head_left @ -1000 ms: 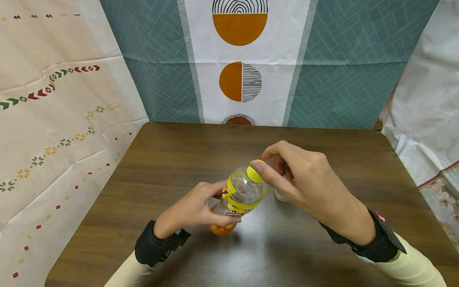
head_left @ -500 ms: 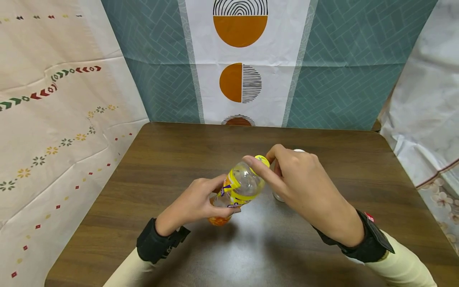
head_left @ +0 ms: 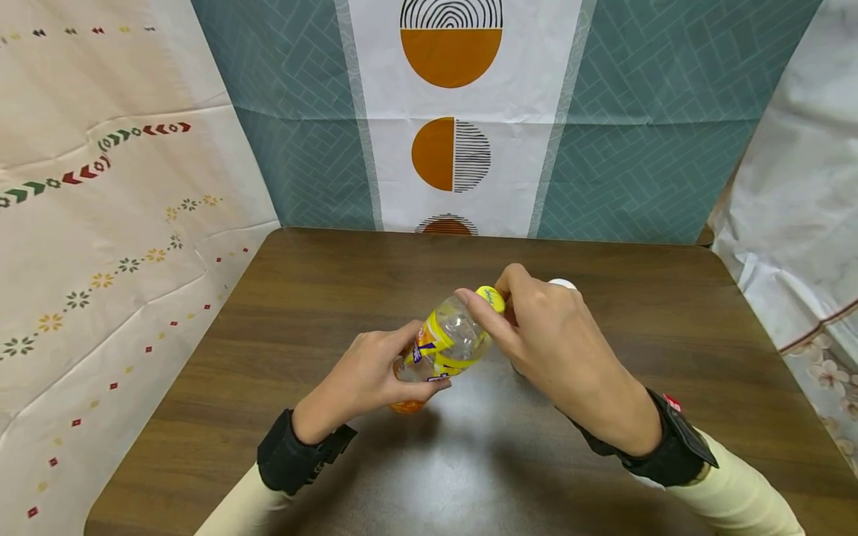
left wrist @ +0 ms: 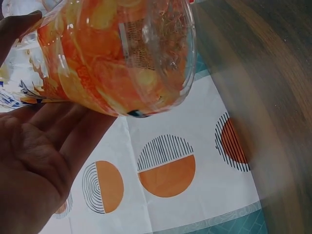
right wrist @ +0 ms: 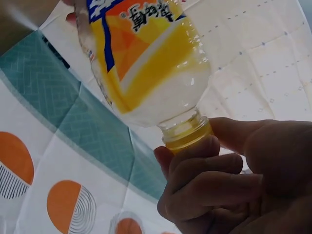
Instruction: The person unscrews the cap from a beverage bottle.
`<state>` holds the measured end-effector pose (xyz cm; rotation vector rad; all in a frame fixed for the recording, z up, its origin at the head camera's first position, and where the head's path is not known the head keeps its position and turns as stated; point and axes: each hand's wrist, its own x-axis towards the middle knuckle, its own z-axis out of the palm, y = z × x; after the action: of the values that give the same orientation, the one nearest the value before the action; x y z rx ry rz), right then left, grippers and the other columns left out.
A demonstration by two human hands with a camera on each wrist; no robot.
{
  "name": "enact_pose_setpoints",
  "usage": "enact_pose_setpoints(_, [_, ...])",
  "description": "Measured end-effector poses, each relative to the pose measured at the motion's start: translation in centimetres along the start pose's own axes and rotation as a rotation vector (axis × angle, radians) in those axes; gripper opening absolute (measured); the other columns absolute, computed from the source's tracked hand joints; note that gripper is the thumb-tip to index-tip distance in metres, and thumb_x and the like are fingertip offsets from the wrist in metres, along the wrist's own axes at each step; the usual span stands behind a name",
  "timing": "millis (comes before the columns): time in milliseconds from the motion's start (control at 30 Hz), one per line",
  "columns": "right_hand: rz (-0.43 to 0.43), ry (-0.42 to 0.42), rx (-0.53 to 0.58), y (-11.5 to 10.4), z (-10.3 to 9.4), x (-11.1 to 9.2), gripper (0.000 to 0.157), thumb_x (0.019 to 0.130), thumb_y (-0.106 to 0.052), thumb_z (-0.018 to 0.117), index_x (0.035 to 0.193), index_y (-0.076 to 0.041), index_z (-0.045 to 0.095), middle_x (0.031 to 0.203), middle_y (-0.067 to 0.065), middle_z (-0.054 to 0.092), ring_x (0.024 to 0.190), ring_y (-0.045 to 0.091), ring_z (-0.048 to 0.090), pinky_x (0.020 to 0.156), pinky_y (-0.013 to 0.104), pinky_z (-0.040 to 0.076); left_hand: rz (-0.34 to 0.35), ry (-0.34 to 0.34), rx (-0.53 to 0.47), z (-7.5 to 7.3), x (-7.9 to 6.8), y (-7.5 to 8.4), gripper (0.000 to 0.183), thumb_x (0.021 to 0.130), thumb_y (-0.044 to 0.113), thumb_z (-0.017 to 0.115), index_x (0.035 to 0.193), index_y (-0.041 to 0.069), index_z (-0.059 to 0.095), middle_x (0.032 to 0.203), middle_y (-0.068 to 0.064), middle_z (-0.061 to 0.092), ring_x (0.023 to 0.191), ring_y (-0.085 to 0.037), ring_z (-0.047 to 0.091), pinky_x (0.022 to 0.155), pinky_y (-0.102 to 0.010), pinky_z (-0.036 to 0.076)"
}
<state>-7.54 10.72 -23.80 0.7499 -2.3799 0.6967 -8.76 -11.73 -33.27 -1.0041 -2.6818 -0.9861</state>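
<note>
A clear plastic bottle (head_left: 456, 335) with a yellow and orange label is held tilted above the table, its neck toward the upper right. My left hand (head_left: 365, 376) grips the lower part, thumb on the near side and fingers behind. The orange base of the bottle (left wrist: 122, 53) fills the top of the left wrist view. On the yellow cap (head_left: 491, 298) are the thumb and fingers of my right hand (head_left: 559, 342). From the right wrist, the right hand (right wrist: 214, 180) pinches the cap (right wrist: 190, 134), which sits on the bottle's neck.
A white round top (head_left: 563, 284) of another object shows behind the right hand, which hides most of it. The brown wooden table (head_left: 322, 283) ends at a teal and white patterned cloth (head_left: 462, 104). Pale cloths hang at both sides.
The bottle has tilted further, its base rising and the cap shifting up and right. My right hand has moved left and closed on the cap. The white top has come into sight.
</note>
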Motion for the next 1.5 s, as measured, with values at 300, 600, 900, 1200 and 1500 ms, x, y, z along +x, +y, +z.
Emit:
enact_pose_setpoints(300, [-0.027, -0.02, 0.074, 0.2, -0.1, 0.0, 0.029, 0.086, -0.023, 0.068, 0.076, -0.004, 0.049, 0.053, -0.002, 0.045, 0.042, 0.008, 0.039, 0.034, 0.024, 0.038, 0.004, -0.022, -0.058, -0.1, 0.2, 0.0, 0.049, 0.075, 0.044, 0.075, 0.11, 0.017, 0.056, 0.083, 0.013, 0.066, 0.063, 0.0, 0.056, 0.052, -0.026, 0.052])
enact_pose_setpoints(600, [-0.124, -0.009, 0.115, 0.7, -0.3, 0.2, 0.027, 0.087, -0.023, 0.066, 0.076, -0.004, 0.048, 0.056, -0.003, 0.045, 0.043, 0.006, 0.038, 0.034, 0.022, 0.037, 0.033, -0.048, -0.151, -0.1, 0.2, 0.1, 0.046, 0.075, 0.038, 0.076, 0.111, 0.018, 0.056, 0.088, 0.013, 0.067, 0.076, 0.002, 0.062, 0.064, -0.027, 0.056])
enact_pose_setpoints(900, [-0.245, -0.01, 0.194, 1.3, -0.7, 0.3, 0.04, 0.096, -0.039, 0.052, 0.077, -0.003, 0.05, 0.057, -0.001, 0.044, 0.044, 0.005, 0.036, 0.033, 0.021, 0.035, 0.061, -0.094, -0.246, -0.1, 0.3, 0.4, 0.044, 0.074, 0.038, 0.077, 0.11, 0.022, 0.056, 0.092, 0.016, 0.067, 0.083, 0.002, 0.062, 0.072, -0.026, 0.056])
enact_pose_setpoints(1200, [-0.364, 0.003, 0.225, 1.5, -1.1, 0.4, 0.044, 0.097, -0.042, 0.047, 0.073, -0.006, 0.051, 0.058, -0.003, 0.04, 0.045, 0.006, 0.034, 0.034, 0.021, 0.031, 0.114, -0.144, -0.331, -0.2, 0.2, 0.6, 0.044, 0.076, 0.031, 0.077, 0.113, 0.02, 0.056, 0.095, 0.012, 0.067, 0.086, -0.004, 0.063, 0.076, -0.028, 0.056])
enact_pose_setpoints(1500, [-0.451, -0.009, 0.288, 1.9, -1.5, 0.7, 0.04, 0.097, -0.04, 0.048, 0.078, -0.005, 0.054, 0.059, -0.004, 0.039, 0.046, 0.003, 0.033, 0.034, 0.018, 0.029, 0.128, -0.183, -0.376, -0.2, 0.0, 0.7, 0.046, 0.076, 0.031, 0.078, 0.114, 0.019, 0.056, 0.097, 0.009, 0.067, 0.086, -0.004, 0.063, 0.076, -0.027, 0.056])
